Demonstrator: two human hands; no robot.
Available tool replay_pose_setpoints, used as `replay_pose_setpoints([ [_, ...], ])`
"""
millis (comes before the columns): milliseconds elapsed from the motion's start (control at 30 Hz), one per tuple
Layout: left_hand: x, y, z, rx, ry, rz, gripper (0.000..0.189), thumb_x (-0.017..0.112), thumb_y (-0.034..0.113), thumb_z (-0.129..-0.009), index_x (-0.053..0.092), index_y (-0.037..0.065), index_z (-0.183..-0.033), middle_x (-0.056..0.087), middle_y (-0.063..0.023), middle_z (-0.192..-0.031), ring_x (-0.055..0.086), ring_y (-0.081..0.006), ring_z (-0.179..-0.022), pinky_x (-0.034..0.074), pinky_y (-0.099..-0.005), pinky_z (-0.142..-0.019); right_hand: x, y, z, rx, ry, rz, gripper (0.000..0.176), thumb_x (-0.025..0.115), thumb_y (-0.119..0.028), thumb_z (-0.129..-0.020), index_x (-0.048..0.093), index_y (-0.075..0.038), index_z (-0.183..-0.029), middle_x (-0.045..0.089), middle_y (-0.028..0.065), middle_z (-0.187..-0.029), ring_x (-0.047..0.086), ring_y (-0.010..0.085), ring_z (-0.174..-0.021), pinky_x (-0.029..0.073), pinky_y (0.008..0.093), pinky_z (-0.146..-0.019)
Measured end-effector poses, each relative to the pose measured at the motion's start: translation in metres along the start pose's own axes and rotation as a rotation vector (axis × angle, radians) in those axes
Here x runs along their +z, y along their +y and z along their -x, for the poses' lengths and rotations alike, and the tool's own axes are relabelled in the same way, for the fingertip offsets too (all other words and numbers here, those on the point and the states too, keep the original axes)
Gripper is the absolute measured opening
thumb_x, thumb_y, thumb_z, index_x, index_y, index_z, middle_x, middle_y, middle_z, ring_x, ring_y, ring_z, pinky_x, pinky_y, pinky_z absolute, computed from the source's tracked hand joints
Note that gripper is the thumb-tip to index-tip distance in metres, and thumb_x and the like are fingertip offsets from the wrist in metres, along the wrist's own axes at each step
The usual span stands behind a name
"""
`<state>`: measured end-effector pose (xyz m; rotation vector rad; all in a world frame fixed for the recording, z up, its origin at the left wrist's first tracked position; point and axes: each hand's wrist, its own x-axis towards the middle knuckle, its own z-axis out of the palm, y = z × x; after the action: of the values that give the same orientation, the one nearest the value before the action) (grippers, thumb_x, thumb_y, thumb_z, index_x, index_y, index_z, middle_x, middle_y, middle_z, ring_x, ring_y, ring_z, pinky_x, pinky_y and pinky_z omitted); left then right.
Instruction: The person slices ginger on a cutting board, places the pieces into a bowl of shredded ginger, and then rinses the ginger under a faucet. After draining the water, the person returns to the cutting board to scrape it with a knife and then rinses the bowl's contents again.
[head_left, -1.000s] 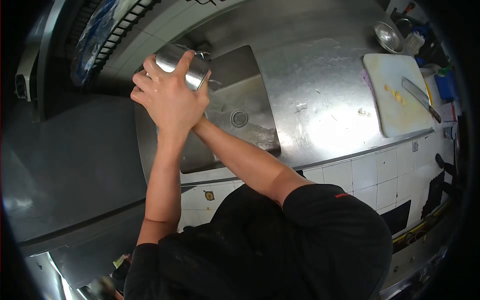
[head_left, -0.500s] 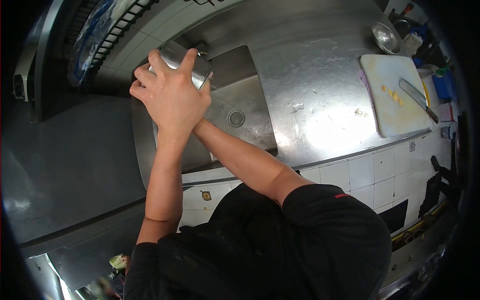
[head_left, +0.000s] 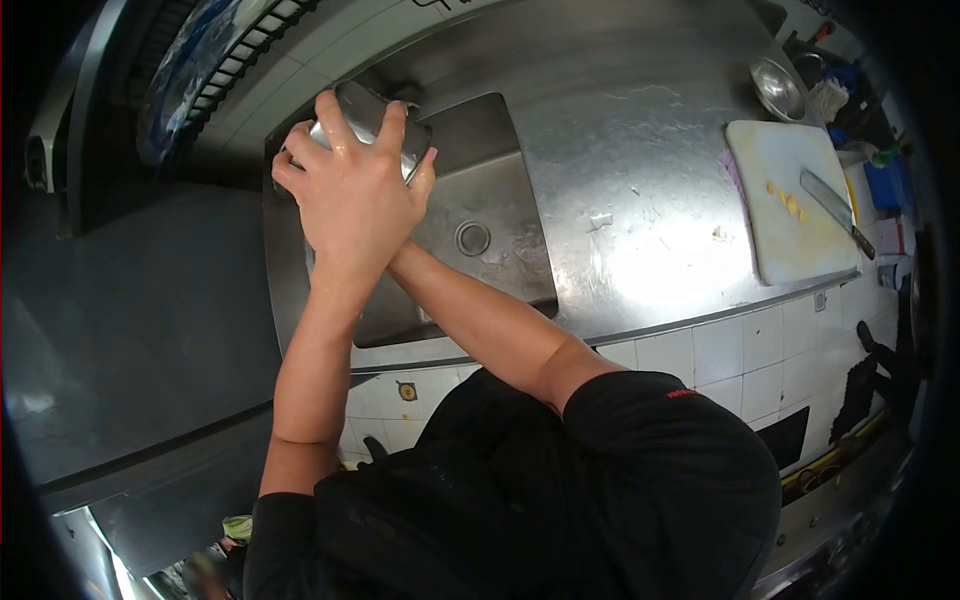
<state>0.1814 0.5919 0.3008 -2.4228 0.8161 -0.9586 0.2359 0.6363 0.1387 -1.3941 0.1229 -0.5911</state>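
Note:
A shiny metal container [head_left: 362,112] is tilted over the back left corner of the steel sink [head_left: 505,200]. My left hand [head_left: 350,190], wet and seen from the back, has its spread fingers wrapped round the container. My right forearm [head_left: 480,310] crosses the sink and passes beneath my left wrist. Behind my left hand and the container, my right hand is hidden, so its fingers cannot be made out. The round drain [head_left: 472,238] shows in the sink floor to the right of my left hand.
On the steel counter [head_left: 640,200] to the right lie a white cutting board [head_left: 800,235] with yellow pieces and a knife [head_left: 830,200]. A metal bowl [head_left: 777,90] stands behind it. A wire rack [head_left: 235,75] hangs at the upper left. Another person's dark-clothed leg shows far right.
My left hand has shifted slightly right with the container, its fingers still round it. The view has moved a little. A dark shoe now shows below the sink's front edge.

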Motion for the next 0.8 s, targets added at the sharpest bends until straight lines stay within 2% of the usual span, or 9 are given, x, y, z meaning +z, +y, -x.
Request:
replay_pose_setpoints([
  [200,0.017,-0.009,0.009,-0.011,-0.161,-0.011,0.059,0.079,0.038,-0.071,0.065,0.029,-0.128,0.045,-0.0242,-0.138,0.048,-0.0436,-0.113,0.04,-0.0542,-0.089,0.017,0.028,0.006,0.17,0.064,0.017,0.053,0.044,-0.046,-0.099,0.041,-0.005,-0.134,0.043,0.0179,-0.13,0.042,0.0359,-0.124,0.035,0.0517,-0.101],
  [300,0.034,-0.014,0.014,-0.021,-0.162,0.031,0.062,0.08,0.034,-0.069,0.064,0.03,-0.129,0.044,-0.0239,-0.139,0.046,-0.0443,-0.117,0.039,-0.0552,-0.09,0.029,0.04,0.005,0.243,0.086,0.028,0.055,0.044,-0.047,-0.099,0.04,-0.006,-0.136,0.042,0.0189,-0.132,0.04,0.0371,-0.125,0.034,0.0525,-0.102],
  [533,0.108,-0.031,0.042,-0.185,-0.215,0.12,0.058,0.082,0.037,-0.068,0.069,0.029,-0.124,0.041,-0.0265,-0.143,0.045,-0.0465,-0.119,0.038,-0.0569,-0.092,0.05,0.065,-0.006,0.361,0.089,0.129,0.059,0.042,-0.05,-0.1,0.036,-0.006,-0.139,0.039,0.0213,-0.136,0.037,0.0401,-0.129,0.032,0.0545,-0.104],
  [600,0.159,-0.045,0.064,-0.475,-0.216,0.422,0.054,0.078,0.038,-0.079,0.064,0.033,-0.131,0.046,-0.0259,-0.137,0.044,-0.0468,-0.123,0.037,-0.0559,-0.102,0.052,0.07,-0.022,0.389,0.054,0.199,0.06,0.042,-0.051,-0.1,0.035,-0.006,-0.14,0.038,0.022,-0.137,0.036,0.041,-0.13,0.031,0.0551,-0.105],
  [667,0.201,-0.062,0.077,-0.956,-0.483,0.849,0.053,0.069,0.043,-0.091,0.059,0.025,-0.14,0.045,-0.023,-0.146,0.048,-0.0417,-0.125,0.037,-0.0541,-0.107,0.051,0.071,-0.036,0.401,0.015,0.255,0.061,0.042,-0.051,-0.1,0.035,-0.006,-0.14,0.038,0.0223,-0.138,0.035,0.0414,-0.131,0.031,0.0553,-0.105],
  [700,0.239,-0.062,0.096,-0.967,-0.477,0.861,0.053,0.069,0.043,-0.091,0.059,0.025,-0.14,0.045,-0.023,-0.146,0.048,-0.0417,-0.125,0.037,-0.0541,-0.107,0.043,0.066,-0.046,0.371,-0.217,0.516,0.062,0.042,-0.052,-0.099,0.037,-0.006,-0.14,0.04,0.022,-0.137,0.037,0.0407,-0.131,0.031,0.0548,-0.105],
  [733,0.284,-0.057,0.121,-1.173,-0.354,1.324,0.05,0.064,0.039,-0.096,0.057,0.018,-0.141,0.051,-0.0187,-0.141,0.052,-0.035,-0.122,0.04,-0.0478,-0.106,0.041,0.064,-0.055,0.336,-0.45,0.776,0.063,0.042,-0.053,-0.099,0.039,-0.006,-0.14,0.042,0.0217,-0.137,0.04,0.0401,-0.13,0.032,0.0543,-0.105],
  [767,0.309,-0.054,0.133,-1.351,-0.195,1.794,0.047,0.058,0.036,-0.102,0.055,0.011,-0.142,0.056,-0.0143,-0.136,0.056,-0.0282,-0.12,0.042,-0.0414,-0.106,0.046,0.085,-0.06,0.253,-0.461,0.845,0.065,0.046,-0.053,-0.096,0.043,-0.006,-0.141,0.046,0.0205,-0.136,0.041,0.0371,-0.132,0.033,0.0519,-0.105],
  [800,0.307,-0.05,0.128,-1.361,-0.187,1.808,0.047,0.058,0.036,-0.102,0.055,0.011,-0.142,0.056,-0.0143,-0.136,0.056,-0.0282,-0.12,0.042,-0.0414,-0.106,0.048,0.095,-0.067,0.248,-0.466,0.863,0.065,0.046,-0.053,-0.096,0.043,-0.006,-0.141,0.046,0.0205,-0.136,0.041,0.0371,-0.132,0.033,0.0519,-0.105],
])
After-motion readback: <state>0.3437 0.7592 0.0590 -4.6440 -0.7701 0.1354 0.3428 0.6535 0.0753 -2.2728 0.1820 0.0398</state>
